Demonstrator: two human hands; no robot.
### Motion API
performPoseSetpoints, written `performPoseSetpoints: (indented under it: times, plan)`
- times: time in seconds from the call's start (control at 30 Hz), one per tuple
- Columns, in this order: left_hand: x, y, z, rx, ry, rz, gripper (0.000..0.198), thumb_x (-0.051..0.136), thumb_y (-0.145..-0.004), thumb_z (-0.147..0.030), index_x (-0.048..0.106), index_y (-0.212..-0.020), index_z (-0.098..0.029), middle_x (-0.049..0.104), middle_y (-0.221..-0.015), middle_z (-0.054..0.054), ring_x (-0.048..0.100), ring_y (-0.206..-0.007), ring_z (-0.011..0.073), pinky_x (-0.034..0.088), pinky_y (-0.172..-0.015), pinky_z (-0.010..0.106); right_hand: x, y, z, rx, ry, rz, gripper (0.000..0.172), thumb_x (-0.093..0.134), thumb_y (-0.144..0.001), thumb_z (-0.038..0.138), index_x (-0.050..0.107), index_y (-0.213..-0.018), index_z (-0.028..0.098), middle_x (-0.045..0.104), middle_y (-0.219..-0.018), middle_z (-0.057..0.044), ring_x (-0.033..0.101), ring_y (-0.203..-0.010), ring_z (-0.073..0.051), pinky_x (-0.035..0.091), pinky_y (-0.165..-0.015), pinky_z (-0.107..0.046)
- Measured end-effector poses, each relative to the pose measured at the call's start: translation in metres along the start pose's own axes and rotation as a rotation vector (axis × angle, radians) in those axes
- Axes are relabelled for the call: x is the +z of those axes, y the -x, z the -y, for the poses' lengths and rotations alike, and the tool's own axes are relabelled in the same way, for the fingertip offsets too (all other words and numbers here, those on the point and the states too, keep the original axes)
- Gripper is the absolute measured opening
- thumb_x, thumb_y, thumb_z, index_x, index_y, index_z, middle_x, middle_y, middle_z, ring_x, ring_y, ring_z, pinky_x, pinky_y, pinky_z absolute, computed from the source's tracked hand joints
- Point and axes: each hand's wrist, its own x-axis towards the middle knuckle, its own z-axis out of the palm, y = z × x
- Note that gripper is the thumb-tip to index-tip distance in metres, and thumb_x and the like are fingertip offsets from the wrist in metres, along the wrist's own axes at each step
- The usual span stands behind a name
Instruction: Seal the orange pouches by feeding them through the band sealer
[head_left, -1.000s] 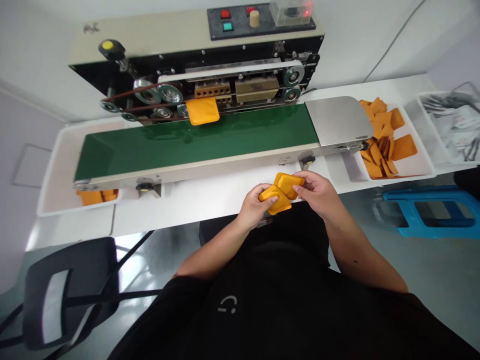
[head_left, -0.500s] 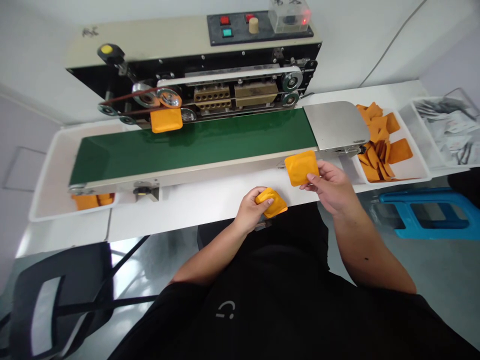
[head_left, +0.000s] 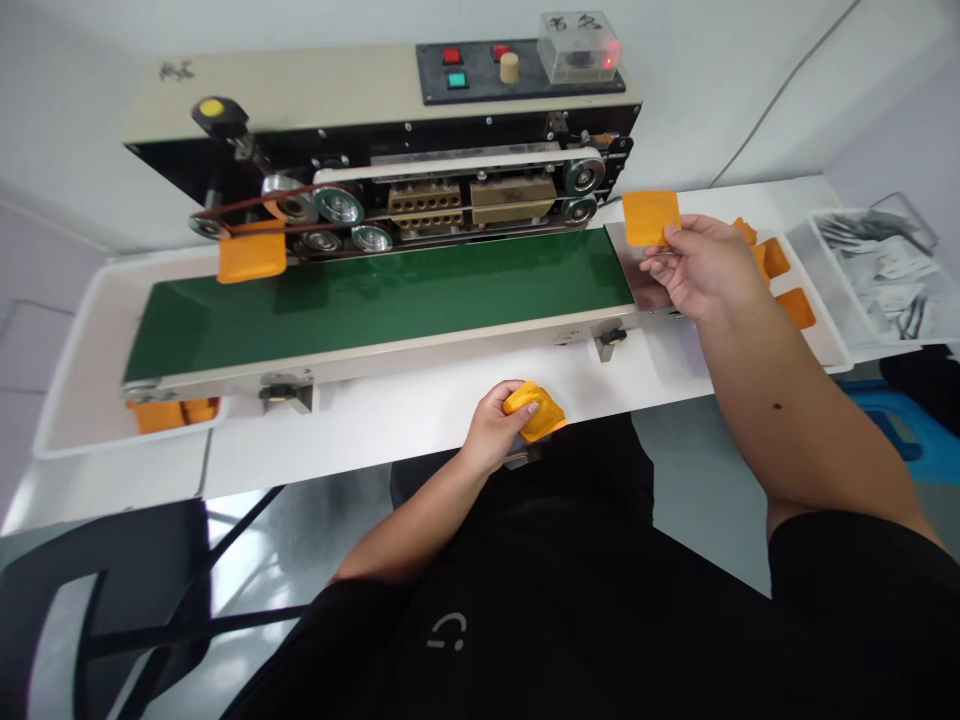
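Reading as a small packaging workshop. Band sealer (head_left: pixel 450 170) with green conveyor belt (head_left: pixel 375 300) is sitting on white worktop (head_left: pixel 420 440), orange pouches (head_left: pixel 795 308) filling trays (head_left: pixel 829 345) beside it.

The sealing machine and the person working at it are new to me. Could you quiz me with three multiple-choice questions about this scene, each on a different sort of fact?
1. Where is the right hand holding its orange pouch?
A) Inside the paper tray
B) Above the steel plate at the end of the green belt
C) Against the yellow knob

2. How many red buttons are on the black control panel?
A) One
B) Three
C) Two

3. What is the left hand doing?
A) Clutching a second orange pouch
B) Lying open and empty
C) Pressing the control panel

Answers:
1: B, the pouch is raised by the plate.
2: C, two show beside the teal button.
3: A, the hand closes over the pouch.
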Motion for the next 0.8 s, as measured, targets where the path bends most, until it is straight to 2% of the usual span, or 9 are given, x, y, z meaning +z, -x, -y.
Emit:
performPoseSetpoints:
  times: [0.17,0.37,0.43,0.5,0.57,0.7,0.8]
  plan:
    - [-0.004,-0.002,-0.001,-0.005,0.015,-0.015,0.049,0.100,-0.077,-0.051,0.076,-0.106,-0.019,0.075,-0.103,0.004,0.067,-0.091,0.0187,0.056,-0.084,0.031,0.023,-0.011,0.009,0.042,0.103,0.000,0.019,0.046,-0.116,0.003,0.059,-0.109,0.015,0.070,-0.073,0.001,0.065,-0.057,-0.005,0.055,-0.065,-0.015]
    - [-0.007,-0.004,-0.001,-0.013,0.014,-0.021,0.048,0.100,-0.077,-0.051,0.076,-0.105,-0.019,0.075,-0.103,0.005,0.067,-0.091,0.0188,0.056,-0.083,0.030,0.047,-0.023,0.003,0.052,0.148,0.088,0.013,0.051,-0.117,0.010,0.061,-0.111,0.016,0.072,-0.076,-0.001,0.067,-0.059,-0.008,0.058,-0.058,-0.016]
    - [-0.009,-0.005,-0.002,-0.002,0.013,-0.025,0.048,0.100,-0.077,-0.050,0.076,-0.105,-0.019,0.074,-0.102,0.004,0.067,-0.091,0.0184,0.056,-0.083,0.029,0.049,-0.023,0.000,0.058,0.181,0.122,0.009,0.056,-0.118,0.018,0.061,-0.111,0.017,0.074,-0.079,-0.003,0.068,-0.060,-0.010,0.057,-0.056,-0.017]
    - [-0.010,-0.004,-0.002,0.006,0.018,-0.034,0.048,0.100,-0.077,-0.050,0.076,-0.106,-0.019,0.074,-0.103,0.004,0.067,-0.091,0.0180,0.056,-0.084,0.029,0.045,-0.019,0.000,0.032,0.216,0.140,0.011,0.064,-0.116,0.030,0.060,-0.116,0.019,0.075,-0.082,-0.003,0.069,-0.062,-0.011,0.055,-0.055,-0.019]
    - [-0.011,-0.004,-0.002,0.003,0.023,-0.037,0.048,0.100,-0.077,-0.049,0.075,-0.106,-0.019,0.074,-0.103,0.004,0.067,-0.091,0.0177,0.056,-0.084,0.029,0.036,-0.011,0.000,-0.015,0.238,0.119,0.020,0.068,-0.114,0.033,0.057,-0.125,0.020,0.074,-0.085,-0.001,0.070,-0.062,-0.011,0.055,-0.058,-0.020]
    - [-0.011,-0.003,-0.001,-0.005,0.019,-0.033,0.049,0.100,-0.077,-0.049,0.075,-0.107,-0.019,0.074,-0.103,0.004,0.067,-0.092,0.0179,0.056,-0.084,0.029,0.011,0.022,-0.006,-0.146,0.211,0.016,0.025,0.066,-0.110,0.018,0.054,-0.131,0.023,0.072,-0.084,0.002,0.067,-0.058,-0.010,0.050,-0.056,-0.022]
    - [-0.006,-0.003,0.000,-0.007,0.018,-0.024,0.049,0.100,-0.077,-0.050,0.075,-0.106,-0.019,0.074,-0.102,0.004,0.067,-0.092,0.0183,0.056,-0.084,0.029,-0.006,0.060,-0.026,-0.235,0.154,0.028,0.030,0.068,-0.103,0.015,0.058,-0.129,0.025,0.071,-0.083,0.002,0.065,-0.055,-0.011,0.047,-0.051,-0.023]
